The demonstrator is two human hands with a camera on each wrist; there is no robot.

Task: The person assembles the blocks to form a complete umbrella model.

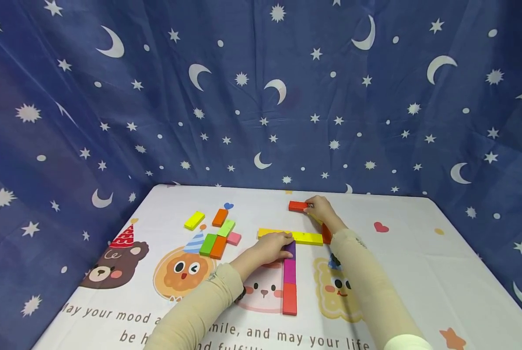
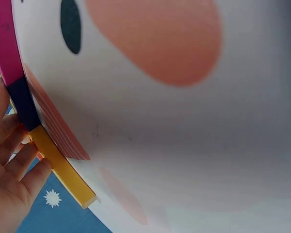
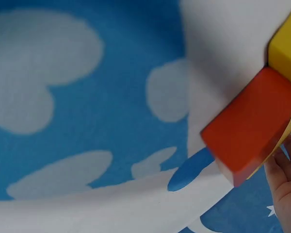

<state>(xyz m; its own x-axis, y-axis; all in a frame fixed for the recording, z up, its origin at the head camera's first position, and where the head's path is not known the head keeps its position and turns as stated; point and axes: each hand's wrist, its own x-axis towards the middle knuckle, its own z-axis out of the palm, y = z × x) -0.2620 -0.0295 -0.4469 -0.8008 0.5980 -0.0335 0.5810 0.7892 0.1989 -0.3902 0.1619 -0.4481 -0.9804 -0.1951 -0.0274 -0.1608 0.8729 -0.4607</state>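
Observation:
Wooden domino-like blocks form a T on the table. Its stem has a red block (image 1: pixel 289 299), a magenta block (image 1: pixel 289 271) and a purple block (image 1: pixel 290 249); an orange-yellow block (image 1: pixel 267 233) and a yellow block (image 1: pixel 310 238) make the crossbar. My left hand (image 1: pixel 270 248) rests its fingers on the purple block and the crossbar. Farther back, my right hand (image 1: pixel 322 210) pinches the right end of another red block (image 1: pixel 297 206). Beneath the right wrist, an orange block (image 1: pixel 326 234) touches the crossbar's right end. Another yellow block is partly hidden by that hand.
Left of the T lie loose blocks: yellow (image 1: pixel 194 220), orange (image 1: pixel 220 218), light green (image 1: pixel 226 228), green (image 1: pixel 207 244), a second orange one (image 1: pixel 218 247) and pink (image 1: pixel 234 238). The white printed tablecloth (image 1: pixel 409 272) meets a blue star-patterned curtain (image 1: pixel 261 97) behind.

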